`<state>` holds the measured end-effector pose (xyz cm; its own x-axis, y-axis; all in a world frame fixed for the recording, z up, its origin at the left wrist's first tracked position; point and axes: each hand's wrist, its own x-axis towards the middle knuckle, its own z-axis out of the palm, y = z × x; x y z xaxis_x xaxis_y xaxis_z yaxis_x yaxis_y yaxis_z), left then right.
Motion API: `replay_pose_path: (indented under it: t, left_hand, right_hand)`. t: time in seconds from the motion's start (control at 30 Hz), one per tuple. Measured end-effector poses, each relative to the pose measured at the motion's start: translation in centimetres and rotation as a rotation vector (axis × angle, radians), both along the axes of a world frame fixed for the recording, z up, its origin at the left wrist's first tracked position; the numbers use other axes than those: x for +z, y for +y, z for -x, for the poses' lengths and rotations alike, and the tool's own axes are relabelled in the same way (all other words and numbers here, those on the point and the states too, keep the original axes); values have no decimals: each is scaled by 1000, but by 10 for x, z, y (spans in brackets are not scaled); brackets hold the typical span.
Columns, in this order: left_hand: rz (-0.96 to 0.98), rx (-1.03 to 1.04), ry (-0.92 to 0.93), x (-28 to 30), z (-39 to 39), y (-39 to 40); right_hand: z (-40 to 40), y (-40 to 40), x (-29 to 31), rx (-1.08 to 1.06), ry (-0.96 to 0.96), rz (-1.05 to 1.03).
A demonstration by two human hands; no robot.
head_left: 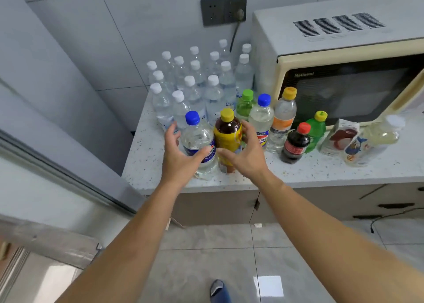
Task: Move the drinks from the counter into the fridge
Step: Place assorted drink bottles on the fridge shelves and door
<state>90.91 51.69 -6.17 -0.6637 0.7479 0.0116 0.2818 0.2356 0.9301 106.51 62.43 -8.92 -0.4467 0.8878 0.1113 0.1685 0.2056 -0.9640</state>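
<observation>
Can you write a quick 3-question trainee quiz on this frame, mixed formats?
1. True or false: the left hand has lifted the blue-capped bottle off the counter.
2. Which bottle is the right hand closing around? A) red-capped dark bottle B) yellow-capped brown bottle C) green-capped bottle
3. Fill in: right of the white-capped water bottles stands a ____.

Key: 1 false, it stands on the counter; 2 B; 3 microwave.
</observation>
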Motion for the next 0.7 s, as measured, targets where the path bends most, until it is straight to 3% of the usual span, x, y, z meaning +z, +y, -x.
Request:
replay_pose_path:
  t: [0.37, 0.7]
  left_hand:
    - [16, -40, -234, -38, 10, 22]
    - [-22, 36, -191, -54, -10, -15]
  right_hand:
    - [20, 17, -6, -19, -22, 92]
    - [-33, -39, -26, -201, 75, 48]
